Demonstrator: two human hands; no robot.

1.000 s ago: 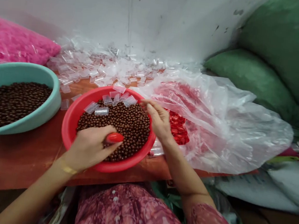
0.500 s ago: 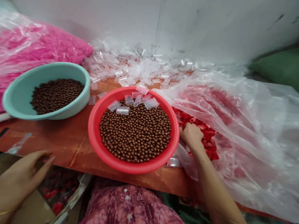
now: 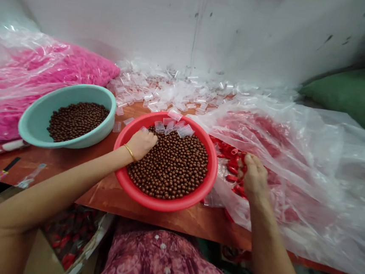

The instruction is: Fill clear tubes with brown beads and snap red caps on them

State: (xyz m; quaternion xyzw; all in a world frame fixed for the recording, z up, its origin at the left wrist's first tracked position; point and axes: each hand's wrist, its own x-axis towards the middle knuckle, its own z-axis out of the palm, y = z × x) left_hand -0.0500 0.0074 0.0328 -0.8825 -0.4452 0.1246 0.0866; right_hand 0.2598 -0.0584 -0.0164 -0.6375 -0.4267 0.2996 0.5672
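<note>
My left hand [image 3: 142, 144] is closed over the left side of a red bowl [image 3: 213, 174], and what its fingers hold is hidden. The bowl holds many small shiny brown balls [image 3: 170, 170], with several short clear plastic tubes [image 3: 185, 131] lying on them near the far rim. To the right, my right hand [image 3: 255, 177] is at the mouth of a clear plastic bag [image 3: 307, 173]. Its fingers are pinched at a red plastic piece [image 3: 244, 156], over a heap of red plastic pieces [image 3: 231, 177].
A light green basin [image 3: 29, 130] with brown balls stands left, beside a bag of pink pieces [image 3: 76, 66]. Clear tubes [image 3: 161, 90] are heaped along the wall. Small scissors [image 3: 5, 170] lie near the table edge. Below is a cardboard box [image 3: 47, 253] holding red items.
My left hand has moved from above the cardboard box up into the red bowl and closed. A clear tube there is out of sight. My right hand has shifted right among the red pieces.
</note>
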